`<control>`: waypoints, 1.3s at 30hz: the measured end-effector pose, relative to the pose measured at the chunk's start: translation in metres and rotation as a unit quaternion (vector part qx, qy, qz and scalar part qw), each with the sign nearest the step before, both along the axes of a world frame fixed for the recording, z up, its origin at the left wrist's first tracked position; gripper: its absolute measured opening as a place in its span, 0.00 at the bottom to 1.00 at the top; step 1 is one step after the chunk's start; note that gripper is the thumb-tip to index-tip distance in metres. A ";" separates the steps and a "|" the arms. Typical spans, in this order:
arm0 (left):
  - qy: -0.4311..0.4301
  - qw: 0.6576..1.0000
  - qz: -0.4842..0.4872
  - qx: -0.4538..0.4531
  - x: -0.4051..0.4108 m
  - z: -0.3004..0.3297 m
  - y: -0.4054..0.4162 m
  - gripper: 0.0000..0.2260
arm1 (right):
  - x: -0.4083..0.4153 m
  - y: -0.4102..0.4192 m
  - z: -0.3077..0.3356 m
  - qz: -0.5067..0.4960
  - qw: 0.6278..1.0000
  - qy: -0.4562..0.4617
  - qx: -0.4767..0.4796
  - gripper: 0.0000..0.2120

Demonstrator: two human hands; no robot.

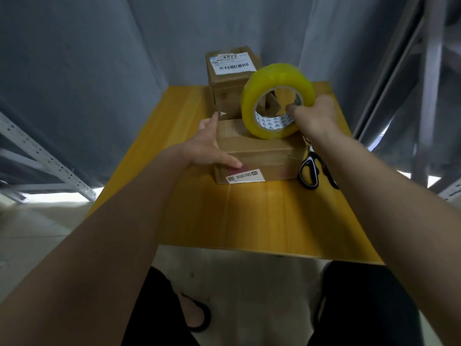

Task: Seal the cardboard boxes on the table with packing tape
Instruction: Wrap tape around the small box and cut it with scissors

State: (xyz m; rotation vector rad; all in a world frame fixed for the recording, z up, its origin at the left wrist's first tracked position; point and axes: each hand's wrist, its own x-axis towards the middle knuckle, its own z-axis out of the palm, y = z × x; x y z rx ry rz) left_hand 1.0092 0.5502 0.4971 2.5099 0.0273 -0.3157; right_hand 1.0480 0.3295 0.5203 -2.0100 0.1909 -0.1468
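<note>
A low cardboard box [259,156] lies in the middle of the yellow wooden table [269,216]. My left hand [212,143] rests on the box's left side, fingers straight, thumb on the front face near a white label. My right hand [314,116] grips a big roll of yellowish packing tape [275,101], thumb hooked into its core. The roll stands on edge on the box top. Behind it stands a taller cardboard box [229,78] with a white shipping label on top.
Black-handled scissors [311,171] lie on the table just right of the low box. Grey curtains hang behind and to the left. Metal shelving uprights [45,156] flank the table on both sides. My legs and a sandal show below the table's front edge.
</note>
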 end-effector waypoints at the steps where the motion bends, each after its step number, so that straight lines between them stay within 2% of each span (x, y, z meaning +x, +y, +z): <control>1: 0.001 1.000 0.000 0.004 0.000 0.001 -0.001 0.62 | -0.001 0.003 -0.003 -0.012 1.000 0.000 0.024 0.15; 3: 0.005 1.000 0.001 0.007 0.000 0.002 -0.002 0.62 | -0.004 0.008 -0.007 -0.031 0.997 0.002 0.065 0.18; 6: 0.006 1.000 0.001 0.010 0.000 0.003 -0.002 0.61 | -0.009 0.014 -0.017 -0.049 0.992 -0.008 0.117 0.17; 10: 0.003 1.000 -0.002 0.013 -0.001 0.004 -0.002 0.61 | -0.012 0.016 -0.024 -0.043 0.985 -0.028 0.168 0.04; 16: 0.000 1.000 -0.007 0.021 -0.001 0.006 -0.002 0.60 | -0.006 0.013 -0.019 -0.013 0.987 -0.056 0.148 0.01; 19: 0.011 0.999 -0.013 0.043 -0.001 0.009 -0.004 0.61 | -0.006 0.013 -0.021 -0.019 0.987 -0.065 0.143 0.06; 21: 0.013 0.996 -0.020 0.091 -0.001 0.012 -0.007 0.64 | -0.006 0.012 -0.022 -0.008 0.989 -0.067 0.128 0.03; 23: 0.005 0.987 -0.037 0.159 -0.002 0.015 -0.012 0.66 | -0.005 0.011 -0.021 0.002 0.990 -0.071 0.120 0.08; 29: 0.005 0.950 -0.083 0.300 0.005 0.019 -0.023 0.68 | -0.002 0.014 -0.021 0.000 0.993 -0.055 0.107 0.04; 31: -0.013 0.943 -0.104 0.316 0.008 0.018 -0.031 0.67 | -0.001 0.015 -0.022 0.002 0.994 -0.053 0.094 0.04; 37: -0.059 0.935 -0.125 0.327 0.008 0.004 -0.045 0.59 | -0.011 0.020 -0.025 0.018 0.995 -0.040 0.091 0.20; 39: -0.069 0.936 -0.121 0.325 0.007 0.002 -0.043 0.57 | -0.014 0.020 -0.028 0.017 0.997 -0.044 0.064 0.19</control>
